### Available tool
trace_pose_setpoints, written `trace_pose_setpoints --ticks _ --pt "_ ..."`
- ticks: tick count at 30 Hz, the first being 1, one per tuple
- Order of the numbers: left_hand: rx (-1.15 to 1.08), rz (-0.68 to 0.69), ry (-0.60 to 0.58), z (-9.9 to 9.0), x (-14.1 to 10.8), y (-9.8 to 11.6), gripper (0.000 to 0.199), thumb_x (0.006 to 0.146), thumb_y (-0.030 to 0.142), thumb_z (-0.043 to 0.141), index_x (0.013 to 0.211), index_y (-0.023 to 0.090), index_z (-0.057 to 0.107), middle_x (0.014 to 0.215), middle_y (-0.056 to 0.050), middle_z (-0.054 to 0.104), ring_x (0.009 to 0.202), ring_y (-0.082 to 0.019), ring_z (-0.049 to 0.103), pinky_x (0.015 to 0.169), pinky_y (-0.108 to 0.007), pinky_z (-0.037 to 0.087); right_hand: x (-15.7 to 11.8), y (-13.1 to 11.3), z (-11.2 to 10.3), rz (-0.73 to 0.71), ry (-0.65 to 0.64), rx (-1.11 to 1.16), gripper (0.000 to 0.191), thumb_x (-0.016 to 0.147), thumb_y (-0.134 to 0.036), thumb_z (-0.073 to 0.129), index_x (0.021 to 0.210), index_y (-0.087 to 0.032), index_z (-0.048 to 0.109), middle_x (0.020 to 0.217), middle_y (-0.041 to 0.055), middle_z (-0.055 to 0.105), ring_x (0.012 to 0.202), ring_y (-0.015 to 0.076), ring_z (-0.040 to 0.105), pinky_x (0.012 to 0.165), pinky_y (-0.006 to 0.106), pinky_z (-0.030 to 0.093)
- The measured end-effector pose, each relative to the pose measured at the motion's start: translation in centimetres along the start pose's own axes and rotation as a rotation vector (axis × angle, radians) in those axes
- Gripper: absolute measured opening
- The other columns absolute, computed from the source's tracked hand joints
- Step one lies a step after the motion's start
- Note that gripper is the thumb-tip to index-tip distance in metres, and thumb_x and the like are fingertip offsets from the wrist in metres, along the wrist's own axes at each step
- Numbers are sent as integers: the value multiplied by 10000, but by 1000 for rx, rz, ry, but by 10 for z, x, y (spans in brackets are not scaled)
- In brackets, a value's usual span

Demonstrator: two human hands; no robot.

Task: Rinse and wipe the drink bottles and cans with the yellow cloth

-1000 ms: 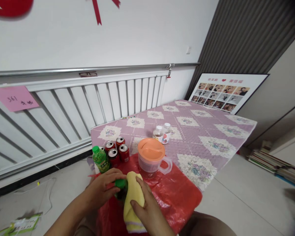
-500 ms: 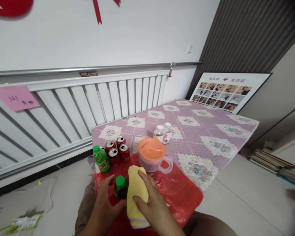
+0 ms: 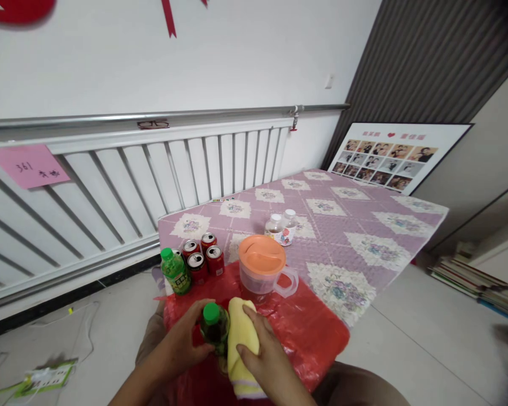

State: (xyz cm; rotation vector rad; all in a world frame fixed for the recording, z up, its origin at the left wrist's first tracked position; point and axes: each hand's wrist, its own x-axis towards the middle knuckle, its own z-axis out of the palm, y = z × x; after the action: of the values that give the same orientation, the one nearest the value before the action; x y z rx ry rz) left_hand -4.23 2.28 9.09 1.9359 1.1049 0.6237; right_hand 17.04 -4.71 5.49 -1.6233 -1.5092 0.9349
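Note:
My left hand (image 3: 185, 337) curls its thumb and fingers round a dark green drink bottle (image 3: 215, 332) with a green cap, close to the front of the table. A folded yellow cloth (image 3: 242, 332) with a pale purple edge is in my right hand (image 3: 267, 351), just right of that bottle. Beneath both hands spreads a red plastic bag (image 3: 307, 332). Behind the cloth stands a clear plastic jug (image 3: 256, 282) with an orange lid (image 3: 262, 256) and a handle on its right. The bottle's lower part is partly hidden by hand and cloth.
Several red drink cans (image 3: 197, 268) stand at the left beside another green bottle (image 3: 176, 273). Two small white-capped bottles (image 3: 281, 228) are behind the jug. The patterned tablecloth (image 3: 342, 225) reaches back to a radiator (image 3: 152, 180). A photo board (image 3: 381, 155) leans behind the table's right end.
My left hand has closed round the dark green bottle. The cloth in my right hand has shifted slightly right and down. Other objects stay in place.

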Motion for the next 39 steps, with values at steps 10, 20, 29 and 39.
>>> trace_pose_setpoints --ticks 10,20,29,39 --pt "-66 48 -210 -11 13 2 697 682 156 718 1323 249 459 1309 -76 575 1180 -238 555 1036 -408 445 4 -29 -5 -36 -6 54 686 773 -189 550 1427 -239 352 1495 78 371 1381 198 338 1146 405 264" --pt "-141 -9 -124 0 3 -8 877 659 179 755 1424 245 333 1480 -110 417 1339 -291 423 1109 -473 367 -8 12 7 43 -24 -194 680 751 -155 565 1412 -205 411 1450 126 439 1318 264 443 1071 393 376" --pt "-50 -150 367 46 -13 1 689 643 228 717 1250 198 394 1243 -111 546 1166 -302 557 975 -489 471 -3 -30 -15 -86 67 -90 688 786 -215 558 1436 -300 347 1490 55 370 1381 230 342 1119 416 312" --pt "-43 -44 43 -1 0 9 582 653 160 683 1203 232 510 1158 -60 657 1032 -240 641 958 -414 498 -12 -1 2 41 -80 -157 727 719 -154 580 1421 -232 407 1454 102 446 1336 248 424 1096 382 348"
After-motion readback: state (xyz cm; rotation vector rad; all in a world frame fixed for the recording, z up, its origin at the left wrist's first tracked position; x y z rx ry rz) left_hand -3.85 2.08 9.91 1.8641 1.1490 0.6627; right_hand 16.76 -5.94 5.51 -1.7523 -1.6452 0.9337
